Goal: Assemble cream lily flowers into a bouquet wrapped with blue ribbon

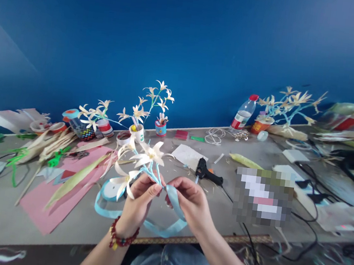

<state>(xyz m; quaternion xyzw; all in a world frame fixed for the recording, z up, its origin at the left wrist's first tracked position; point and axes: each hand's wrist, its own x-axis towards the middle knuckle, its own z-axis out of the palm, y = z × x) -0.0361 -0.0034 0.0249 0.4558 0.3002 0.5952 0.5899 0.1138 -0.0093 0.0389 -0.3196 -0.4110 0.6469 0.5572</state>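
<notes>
My left hand (144, 193) is closed around the thin blue-wrapped stems of a bunch of handmade flowers (150, 155) with cream petals. Several blooms fan out above and to the left of my fingers. Light blue ribbon (173, 201) is pinched in my right hand (190, 198), right beside the stems. The ribbon loops down in front of me and runs left to its roll (111, 189), which lies partly behind my left wrist. Where the ribbon meets the stems, my fingertips hide part of it.
A black glue gun (209, 172) lies right of centre, its cord trailing toward the front edge. Pink paper (43, 206) and a dried husk (76, 178) lie left. Finished flowers stand in a white cup (137, 134) and an orange cup (261, 125). A bottle (243, 115) stands by the blue wall.
</notes>
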